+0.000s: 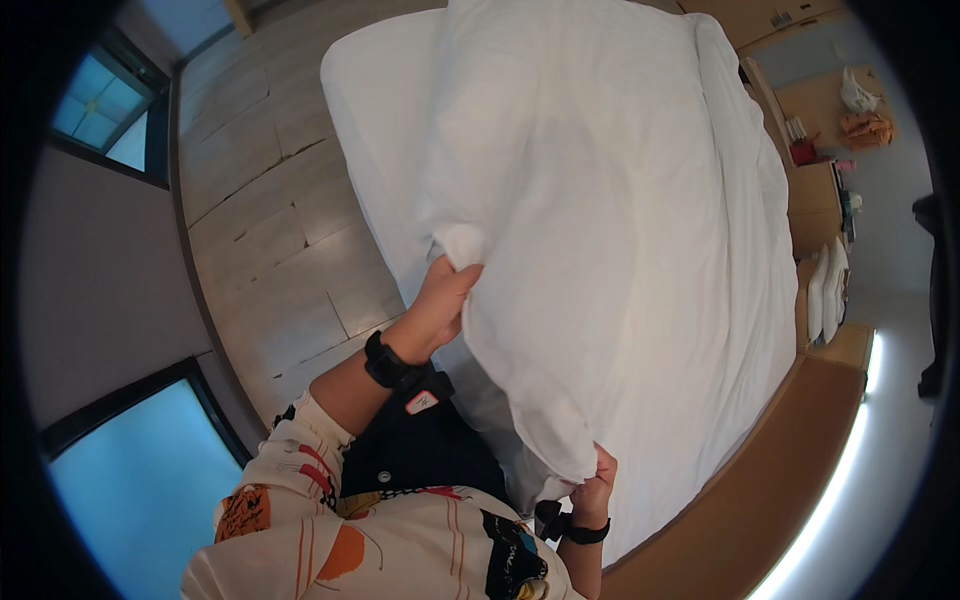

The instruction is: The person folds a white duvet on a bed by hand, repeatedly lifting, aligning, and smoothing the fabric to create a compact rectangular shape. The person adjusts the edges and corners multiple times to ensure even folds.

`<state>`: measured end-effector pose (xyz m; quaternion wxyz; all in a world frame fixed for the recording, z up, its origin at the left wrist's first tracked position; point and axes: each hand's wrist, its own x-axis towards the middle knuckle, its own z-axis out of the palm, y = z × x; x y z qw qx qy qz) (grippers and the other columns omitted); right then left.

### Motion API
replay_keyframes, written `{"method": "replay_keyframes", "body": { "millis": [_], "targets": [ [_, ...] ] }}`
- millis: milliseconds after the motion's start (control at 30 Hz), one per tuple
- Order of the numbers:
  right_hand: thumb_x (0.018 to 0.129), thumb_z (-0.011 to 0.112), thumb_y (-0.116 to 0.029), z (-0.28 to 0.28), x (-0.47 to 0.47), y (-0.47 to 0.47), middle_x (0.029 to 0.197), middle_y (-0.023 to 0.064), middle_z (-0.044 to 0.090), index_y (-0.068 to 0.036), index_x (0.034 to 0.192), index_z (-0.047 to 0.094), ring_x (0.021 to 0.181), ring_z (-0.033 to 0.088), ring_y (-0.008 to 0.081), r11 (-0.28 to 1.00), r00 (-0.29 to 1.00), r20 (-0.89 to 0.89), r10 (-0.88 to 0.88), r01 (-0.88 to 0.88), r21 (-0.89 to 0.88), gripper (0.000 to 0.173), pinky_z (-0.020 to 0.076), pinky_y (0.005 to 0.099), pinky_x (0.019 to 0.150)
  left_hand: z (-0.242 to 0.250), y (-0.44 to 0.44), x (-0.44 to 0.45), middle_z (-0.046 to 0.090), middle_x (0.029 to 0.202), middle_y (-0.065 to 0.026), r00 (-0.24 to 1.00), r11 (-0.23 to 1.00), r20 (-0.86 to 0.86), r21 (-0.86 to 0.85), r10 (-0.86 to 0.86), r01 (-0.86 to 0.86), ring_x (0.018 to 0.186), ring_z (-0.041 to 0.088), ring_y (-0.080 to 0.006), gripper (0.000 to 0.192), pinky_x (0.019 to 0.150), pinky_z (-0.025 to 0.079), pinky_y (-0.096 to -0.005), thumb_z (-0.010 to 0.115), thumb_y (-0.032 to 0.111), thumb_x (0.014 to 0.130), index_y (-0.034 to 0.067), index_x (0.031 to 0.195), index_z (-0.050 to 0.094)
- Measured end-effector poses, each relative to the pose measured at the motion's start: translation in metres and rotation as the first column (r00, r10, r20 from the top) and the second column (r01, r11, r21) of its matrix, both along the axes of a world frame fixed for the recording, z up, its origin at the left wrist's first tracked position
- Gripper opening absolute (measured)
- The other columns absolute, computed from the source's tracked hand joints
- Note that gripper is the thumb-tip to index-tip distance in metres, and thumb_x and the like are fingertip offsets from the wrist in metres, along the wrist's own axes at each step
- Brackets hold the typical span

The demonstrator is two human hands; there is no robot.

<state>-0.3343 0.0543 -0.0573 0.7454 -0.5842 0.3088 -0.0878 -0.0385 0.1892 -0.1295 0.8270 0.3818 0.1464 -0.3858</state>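
A white duvet (570, 247) spreads over the bed, and its near edge is lifted towards my body. My left hand (442, 304) grips a bunched part of that edge, its thumb lying on top of the cloth. Lower and to the right, my right hand (597, 480) is closed on another part of the same edge. Between my hands the edge sags in a loose curve. The white-covered mattress (379, 112) shows along the left side of the duvet. A black band with a device circles each wrist. The fingers under the cloth are partly hidden.
Grey floor tiles (262, 217) run along the bed's left side, up to a wall with dark-framed panels. At the right stands a brown wooden headboard (780, 442) under a bright light strip (832, 472). White pillows (826, 292) and shelves with small items lie beyond the bed.
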Motion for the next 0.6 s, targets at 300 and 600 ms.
{"method": "replay_keyframes", "body": {
  "millis": [300, 600],
  "targets": [
    [0.057, 0.054, 0.007, -0.017, 0.022, 0.028, 0.087, 0.0053, 0.064, 0.005, 0.101, 0.064, 0.08, 0.058, 0.014, 0.954, 0.94, -0.231, 0.252, -0.281, -0.103, 0.045, 0.0465, 0.0265, 0.075, -0.096, -0.001, -0.008, 0.059, 0.123, -0.009, 0.946, 0.959, -0.294, -0.277, -0.137, 0.053, 0.114, 0.056, -0.02, 0.05, 0.095, 0.049, -0.0331, 0.058, 0.031, 0.094, 0.003, 0.134, 0.048],
    [0.062, 0.051, 0.006, 0.026, -0.05, 0.003, 0.078, 0.0015, 0.063, 0.001, 0.08, 0.065, 0.073, 0.058, 0.009, 0.986, 0.897, -0.44, 0.039, -0.105, -0.128, 0.023, 0.0456, 0.0238, 0.064, 0.019, 0.024, -0.018, 0.053, 0.129, -0.0091, 0.623, 0.985, 0.763, 0.114, -0.17, 0.129, 0.116, 0.051, -0.017, 0.061, 0.099, 0.041, -0.0318, 0.07, 0.012, 0.085, -0.003, 0.136, 0.04]
  ]
}}
